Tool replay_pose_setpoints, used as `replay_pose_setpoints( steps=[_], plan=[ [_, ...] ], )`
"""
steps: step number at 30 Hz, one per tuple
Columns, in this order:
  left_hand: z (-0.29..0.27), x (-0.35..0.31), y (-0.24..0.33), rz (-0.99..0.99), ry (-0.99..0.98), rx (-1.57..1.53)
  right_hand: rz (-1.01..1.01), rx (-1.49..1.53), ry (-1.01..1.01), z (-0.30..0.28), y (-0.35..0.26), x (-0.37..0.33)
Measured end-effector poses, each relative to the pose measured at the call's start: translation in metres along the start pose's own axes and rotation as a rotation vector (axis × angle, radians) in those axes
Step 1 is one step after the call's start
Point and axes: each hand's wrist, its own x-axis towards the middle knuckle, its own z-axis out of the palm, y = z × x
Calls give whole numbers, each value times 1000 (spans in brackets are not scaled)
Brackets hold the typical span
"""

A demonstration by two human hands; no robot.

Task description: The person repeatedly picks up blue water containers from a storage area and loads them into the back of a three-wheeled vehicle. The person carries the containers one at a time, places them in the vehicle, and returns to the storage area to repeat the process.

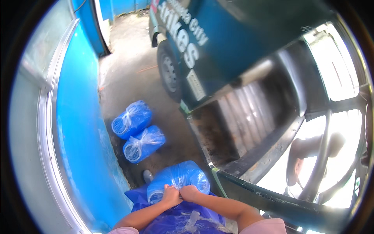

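Observation:
A blue cylindrical container (194, 174) in clear plastic wrapping is right in front of me, low in the view. My left hand (171, 196) and my right hand (190, 192) meet at its near side, fingers closed on the bunched wrapping. Beneath them spreads a darker blue-purple plastic bag (167, 220), with a pale knotted tie (193, 220) on it. Two similar wrapped blue containers, one farther (134, 117) and one nearer (150, 142), lie side by side on the ground ahead. Exactly what is inside the wrappings cannot be made out.
To the right stands a dark green vehicle (230, 43) with a wheel (168, 70) and an open metal-floored rear (249, 121). A bright blue wall (78, 117) runs along the left. Concrete ground (124, 58) stretches between them. A grey rounded object (147, 176) sits near the bag.

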Motion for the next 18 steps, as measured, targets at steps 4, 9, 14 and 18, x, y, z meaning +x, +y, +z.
replay_pose_setpoints(
  steps=[4,9,14,18],
  plan=[
    [-41,25,23,71,13,122,-55,69,180,-30,18,-27],
    [-77,85,50,54,65,214,-114,88,255,-73,68,-31],
    [-123,146,112,174,158,140,-55,117,312,-137,121,-93],
    [-139,194,171,363,336,5,57,67,422,-169,165,-151]
  ],
)
